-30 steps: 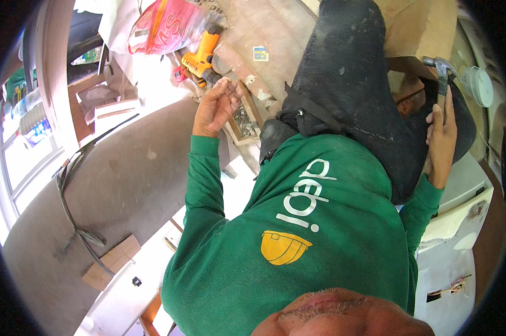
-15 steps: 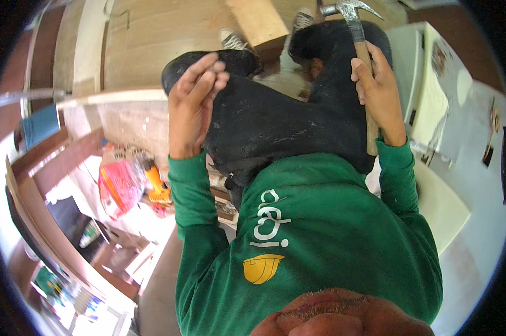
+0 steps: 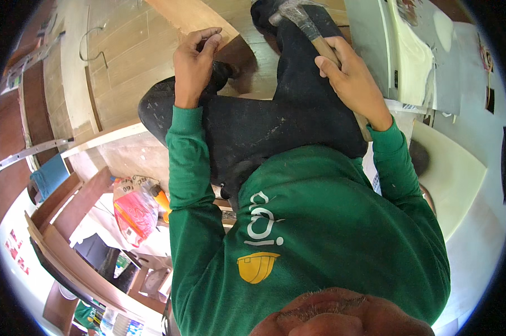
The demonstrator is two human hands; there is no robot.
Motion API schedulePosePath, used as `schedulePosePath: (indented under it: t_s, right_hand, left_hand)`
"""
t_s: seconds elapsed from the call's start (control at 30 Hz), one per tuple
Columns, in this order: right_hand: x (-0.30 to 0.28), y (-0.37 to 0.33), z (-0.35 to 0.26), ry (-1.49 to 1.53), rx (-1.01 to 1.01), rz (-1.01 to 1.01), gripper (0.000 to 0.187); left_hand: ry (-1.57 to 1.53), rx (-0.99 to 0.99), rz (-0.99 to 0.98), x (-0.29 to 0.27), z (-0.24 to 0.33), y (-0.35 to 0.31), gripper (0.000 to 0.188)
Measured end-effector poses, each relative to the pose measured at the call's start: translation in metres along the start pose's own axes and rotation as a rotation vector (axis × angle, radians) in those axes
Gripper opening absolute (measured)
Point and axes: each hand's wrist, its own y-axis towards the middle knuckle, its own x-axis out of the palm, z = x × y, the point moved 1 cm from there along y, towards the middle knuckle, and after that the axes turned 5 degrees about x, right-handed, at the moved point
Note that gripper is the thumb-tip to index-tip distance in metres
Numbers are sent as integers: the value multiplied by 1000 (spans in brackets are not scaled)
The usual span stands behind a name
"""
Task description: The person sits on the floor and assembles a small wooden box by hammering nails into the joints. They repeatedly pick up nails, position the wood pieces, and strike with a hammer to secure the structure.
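My right hand [image 3: 353, 81] is wrapped round the wooden handle of a claw hammer [image 3: 324, 49]. The hammer's metal head points up and left, above my right thigh. At the near end of a light wooden board [image 3: 188, 17], my left hand [image 3: 192, 67] has thumb and fingers drawn together in a pinch. Whatever may be between those fingertips is too small to make out. From this view I cannot tell whether the left hand touches the board.
A bent wire [image 3: 84, 47] lies on the floor at the upper left. An orange power tool [image 3: 162, 201] sits beside a pink plastic bag [image 3: 134, 215] at lower left. Left of my legs runs a wooden ledge [image 3: 107, 136]; a pale panel [image 3: 460, 179] stands to the right.
My left hand has moved up to the board's end. My right hand has shifted left with the hammer, which is now more tilted. The whole view has turned somewhat.
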Motion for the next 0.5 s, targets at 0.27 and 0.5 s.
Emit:
schedulePosePath:
  t_s: [0.27,0.5]
  right_hand:
    - [3,20,1,-56,-80,-45,39]
    - [9,22,16,-56,7,-66,40]
  left_hand:
    - [0,18,105,19,-22,0,20]
    - [384,315,146,27,-27,9,15]
